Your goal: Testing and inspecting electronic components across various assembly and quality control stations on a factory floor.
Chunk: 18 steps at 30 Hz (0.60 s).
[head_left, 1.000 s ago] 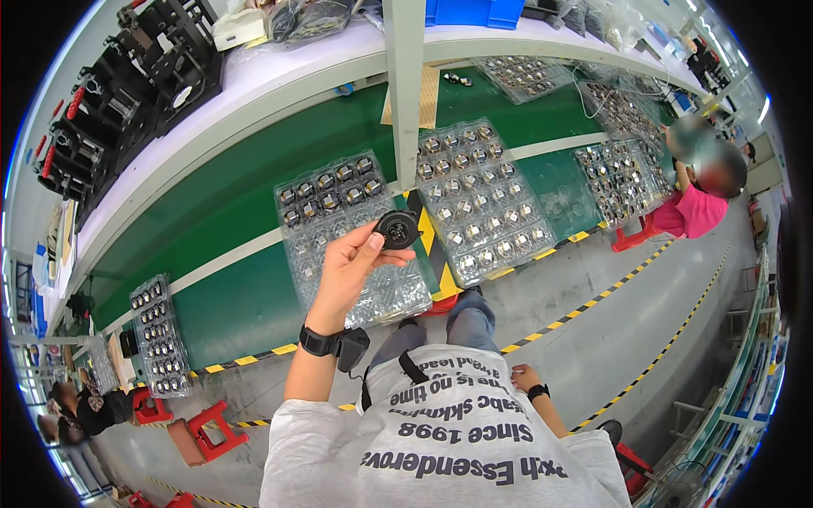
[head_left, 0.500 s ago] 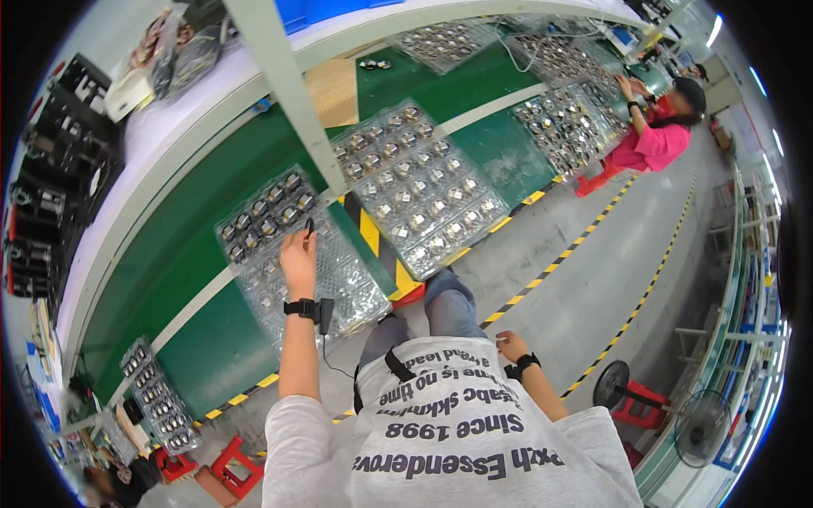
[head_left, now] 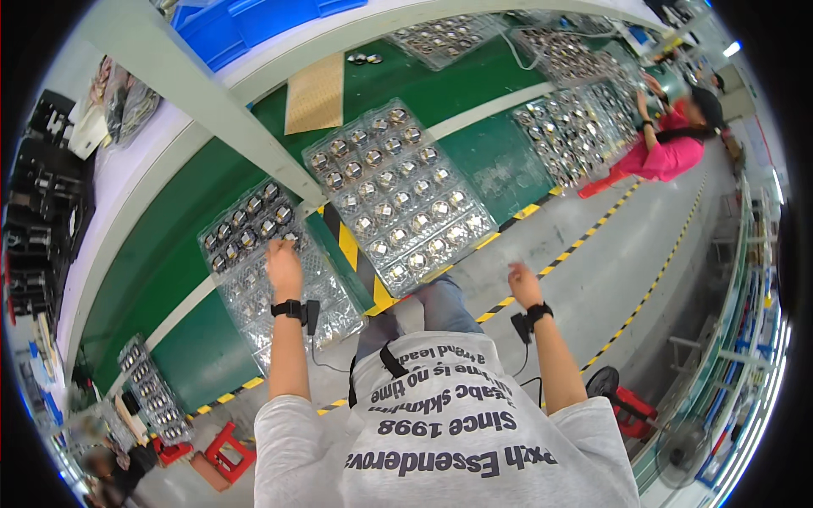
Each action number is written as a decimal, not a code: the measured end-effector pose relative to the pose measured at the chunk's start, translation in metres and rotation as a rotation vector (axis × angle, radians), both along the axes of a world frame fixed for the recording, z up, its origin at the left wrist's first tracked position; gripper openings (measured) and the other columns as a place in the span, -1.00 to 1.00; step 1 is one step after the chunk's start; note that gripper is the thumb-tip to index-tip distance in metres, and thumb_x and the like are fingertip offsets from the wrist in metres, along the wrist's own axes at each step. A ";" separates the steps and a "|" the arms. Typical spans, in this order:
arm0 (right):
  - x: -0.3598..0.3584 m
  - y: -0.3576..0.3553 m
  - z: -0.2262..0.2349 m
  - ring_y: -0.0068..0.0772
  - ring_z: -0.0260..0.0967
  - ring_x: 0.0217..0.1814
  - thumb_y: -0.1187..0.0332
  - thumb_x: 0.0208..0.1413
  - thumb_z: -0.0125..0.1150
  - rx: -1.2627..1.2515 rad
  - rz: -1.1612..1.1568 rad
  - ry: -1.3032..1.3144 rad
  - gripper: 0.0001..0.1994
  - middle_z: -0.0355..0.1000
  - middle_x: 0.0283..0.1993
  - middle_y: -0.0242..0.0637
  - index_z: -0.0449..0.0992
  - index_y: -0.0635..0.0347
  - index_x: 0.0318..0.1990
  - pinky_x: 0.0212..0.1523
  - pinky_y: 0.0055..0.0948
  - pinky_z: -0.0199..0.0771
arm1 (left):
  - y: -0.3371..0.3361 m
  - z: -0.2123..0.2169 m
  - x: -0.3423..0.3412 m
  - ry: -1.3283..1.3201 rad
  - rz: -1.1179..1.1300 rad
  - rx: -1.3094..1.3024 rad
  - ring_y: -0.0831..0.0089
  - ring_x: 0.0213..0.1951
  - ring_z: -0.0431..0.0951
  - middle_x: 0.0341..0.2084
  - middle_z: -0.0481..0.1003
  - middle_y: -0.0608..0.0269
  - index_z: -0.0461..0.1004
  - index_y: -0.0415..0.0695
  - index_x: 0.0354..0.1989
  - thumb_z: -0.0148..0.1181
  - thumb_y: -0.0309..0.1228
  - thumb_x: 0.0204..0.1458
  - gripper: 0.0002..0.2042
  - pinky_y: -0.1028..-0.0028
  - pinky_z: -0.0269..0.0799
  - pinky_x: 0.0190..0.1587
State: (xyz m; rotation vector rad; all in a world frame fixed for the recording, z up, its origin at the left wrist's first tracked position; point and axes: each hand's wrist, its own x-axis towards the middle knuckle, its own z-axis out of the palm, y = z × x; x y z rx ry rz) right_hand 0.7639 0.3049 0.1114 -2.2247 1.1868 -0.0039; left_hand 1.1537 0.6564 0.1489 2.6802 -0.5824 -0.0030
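Observation:
My left hand (head_left: 284,267) is over the left clear plastic tray (head_left: 292,313), its fingers closed at a small round part (head_left: 290,240) with a dark and silvery look. Similar parts sit in rows at that tray's far end, and its nearer pockets hold none. My right hand (head_left: 525,284) hangs in the air above the floor, to the right of the second tray. Its fingers are loosely bent, slightly apart, and nothing shows between them. That second clear tray (head_left: 391,201) is filled with rows of silvery round parts. Each wrist wears a black strap.
A white post (head_left: 229,118) rises between the trays from the green bench (head_left: 491,161). Blue bins (head_left: 254,30) stand on a shelf above. At the right, a person in pink (head_left: 660,157) works beside more trays. A fan (head_left: 603,383) and red stools (head_left: 227,455) are on the floor.
My left hand has brought the dark round part down to the left tray's pockets. My right hand has moved out from my body, forward and to the right. The view has shifted slightly.

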 end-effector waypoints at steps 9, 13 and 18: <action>0.129 -0.072 -0.009 -0.10 0.39 -0.29 0.35 -0.02 0.09 -0.094 0.239 -0.106 -0.71 0.41 -0.32 -0.08 0.37 0.18 -0.11 -0.25 -0.25 0.39 | -0.007 0.004 -0.019 -0.071 -0.077 0.095 0.04 -0.12 0.34 -0.15 0.33 0.06 0.42 -0.12 -0.12 -0.02 -0.64 -0.14 -0.65 0.22 0.30 -0.05; 0.138 -0.083 -0.036 -0.09 0.38 -0.28 0.31 -0.03 0.11 -0.103 0.256 -0.093 -0.66 0.41 -0.31 -0.08 0.34 0.18 -0.07 -0.24 -0.23 0.38 | -0.051 0.025 -0.053 -0.108 -0.058 -0.098 0.05 -0.04 0.29 -0.14 0.33 0.00 0.37 -0.18 -0.08 -0.03 -0.63 -0.15 -0.63 0.21 0.24 0.04; 0.156 -0.083 -0.030 -0.06 0.40 -0.31 0.27 -0.04 0.13 0.097 0.330 0.004 -0.63 0.44 -0.37 -0.08 0.33 0.22 -0.07 -0.26 -0.22 0.39 | -0.108 0.018 -0.145 0.190 -0.099 -0.216 -0.04 -0.01 0.27 -0.08 0.30 -0.07 0.25 -0.23 0.03 -0.02 -0.58 -0.10 -0.58 0.21 0.27 0.01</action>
